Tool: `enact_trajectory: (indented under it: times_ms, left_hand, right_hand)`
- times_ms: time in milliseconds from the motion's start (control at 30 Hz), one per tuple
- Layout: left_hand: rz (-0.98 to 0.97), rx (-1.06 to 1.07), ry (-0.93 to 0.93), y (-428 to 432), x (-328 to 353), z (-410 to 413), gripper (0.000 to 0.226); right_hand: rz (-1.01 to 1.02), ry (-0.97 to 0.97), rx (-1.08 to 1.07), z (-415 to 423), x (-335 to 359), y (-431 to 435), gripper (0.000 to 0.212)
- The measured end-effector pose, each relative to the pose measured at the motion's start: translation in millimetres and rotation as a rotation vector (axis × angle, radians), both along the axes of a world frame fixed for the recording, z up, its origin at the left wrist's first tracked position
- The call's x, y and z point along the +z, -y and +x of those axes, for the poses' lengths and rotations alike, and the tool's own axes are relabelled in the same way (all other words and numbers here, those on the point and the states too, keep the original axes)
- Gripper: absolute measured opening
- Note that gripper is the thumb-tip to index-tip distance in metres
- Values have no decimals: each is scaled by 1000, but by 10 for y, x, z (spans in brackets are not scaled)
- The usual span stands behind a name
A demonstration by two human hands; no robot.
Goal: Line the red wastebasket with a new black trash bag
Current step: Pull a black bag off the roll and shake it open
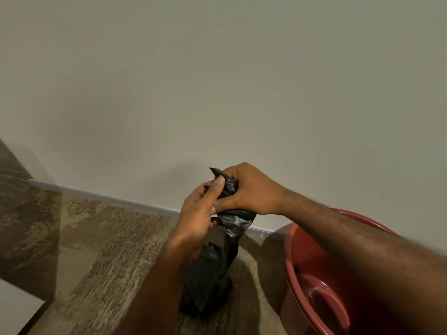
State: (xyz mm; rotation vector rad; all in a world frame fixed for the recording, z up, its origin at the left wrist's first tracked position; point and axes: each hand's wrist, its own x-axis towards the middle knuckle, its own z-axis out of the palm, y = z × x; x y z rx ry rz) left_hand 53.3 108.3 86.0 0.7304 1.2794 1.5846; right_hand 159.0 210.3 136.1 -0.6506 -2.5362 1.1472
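Open mouth of red plastic wastebasket (pixel 294 274) unobstructed from above, except where right forearm (pixel 362 247) crosses its rim. Full tied black plastic bag (pixel 205 286) stands on patterned beige carpet (pixel 96 238) just left of it. Plain wall (pixel 217 81) close behind.

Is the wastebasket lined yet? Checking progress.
No, the red wastebasket shows bare inside, and both hands hold the black bag beside it.

A speckled tan-and-brown stone floor (pixel 101 233) is bounded by a pale wall skirting. A bulging black plastic trash bag (pixel 205 286) is set on it, just beside a round red plastic wastebasket (pixel 304 281) near the skirting.
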Motion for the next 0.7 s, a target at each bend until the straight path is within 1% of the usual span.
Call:
enact_trajectory:
  times_ms: [67, 100, 133, 200, 233, 300, 333, 433, 500, 533, 567, 600, 633, 667, 700]
  left_hand:
    - [14, 35, 30, 2, -10, -9, 29]
    - [4, 79, 13, 2, -17, -33, 18]
    - [0, 126, -43, 2, -40, -77, 13]
    - [36, 202, -158, 10, -65, -153, 11]
    - [70, 226, -181, 20, -49, -173, 8]
    - [134, 272, -211, 50, -21, -216, 7]
    - [157, 307, -224, 57, -22, -238, 8]
    - [211, 438, -243, 63, -8, -261, 11]
    - [243, 444, -307, 81, -6, -259, 15]
    - [247, 395, -361, 95, -14, -263, 18]
    - [222, 288, -409, 117, -15, -283, 21]
    - [162, 122, -449, 164, -33, -331, 24]
    - [69, -94, -480, 197, -18, -363, 23]
    - [-57, -319, -517, 233, -2, -385, 18]
    - [-189, -488, -568, 261, 3, -392, 12]
  right_hand:
    - [-72, 23, 19, 41, -2, -18, 37]
    - [-117, 27, 9, 70, 1, -40, 40]
    - [-157, 22, -8, 93, 7, -69, 42]
    - [-216, -34, -73, 137, 44, -153, 36]
    - [-244, -81, -123, 163, 65, -206, 31]
    - [-292, -189, -248, 201, 110, -336, 27]
    - [-278, -239, -325, 224, 133, -400, 27]
    - [-145, -409, -587, 308, 208, -559, 30]
    - [-113, -552, -707, 357, 266, -623, 29]
    - [-108, -616, -747, 380, 298, -640, 28]
    - [-114, -668, -772, 406, 338, -657, 27]
    - [-143, -711, -781, 413, 356, -662, 27]
    - [-180, -749, -779, 431, 394, -666, 27]
    - [-225, -771, -765, 442, 426, -663, 27]
    - [-273, -768, -742, 445, 446, -649, 25]
